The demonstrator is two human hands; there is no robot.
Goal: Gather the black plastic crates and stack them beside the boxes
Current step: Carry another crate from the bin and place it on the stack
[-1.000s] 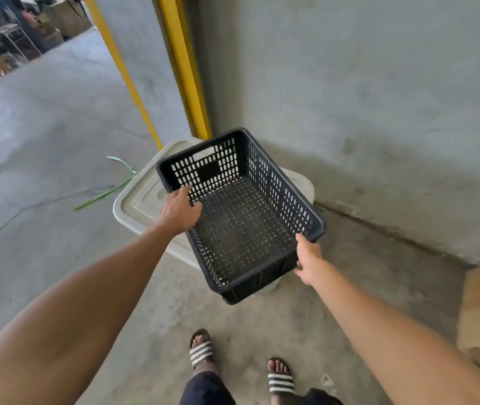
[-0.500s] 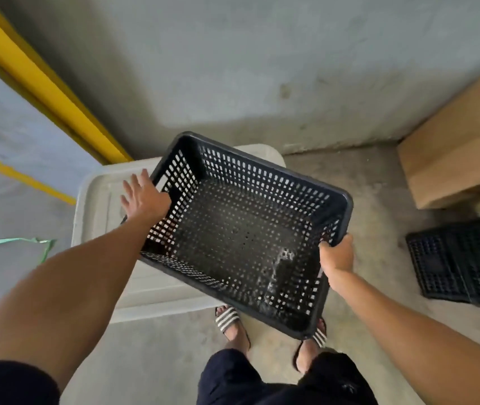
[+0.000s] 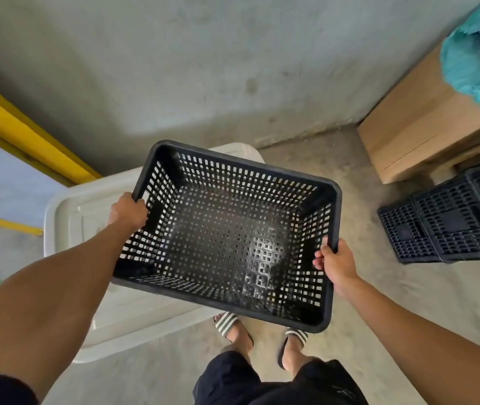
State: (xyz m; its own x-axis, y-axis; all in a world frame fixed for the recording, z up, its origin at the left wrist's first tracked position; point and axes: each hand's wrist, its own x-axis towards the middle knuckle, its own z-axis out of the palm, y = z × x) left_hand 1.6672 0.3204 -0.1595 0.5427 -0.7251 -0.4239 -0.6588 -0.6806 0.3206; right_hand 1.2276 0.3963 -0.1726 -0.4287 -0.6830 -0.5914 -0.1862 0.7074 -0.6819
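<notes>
A black perforated plastic crate (image 3: 227, 235) hangs in the air in front of me, open side up. My left hand (image 3: 128, 213) grips its left rim and my right hand (image 3: 335, 263) grips its right rim. The crate is lifted above a white lidded bin (image 3: 81, 217) and over my feet. At the right, other black crates (image 3: 449, 220) lie on the concrete floor, in front of brown cardboard boxes (image 3: 420, 121) that stand against the wall.
A grey concrete wall (image 3: 203, 68) runs across the back. A yellow post (image 3: 14, 130) stands at the left. A teal cloth bundle (image 3: 478, 59) sits on the boxes. My sandalled feet (image 3: 233, 328) are on bare floor below the crate.
The crate has been lifted off the white bin and carried rightwards. My left hand has closed round the rim. The view has turned, bringing the boxes and floor crates closer.
</notes>
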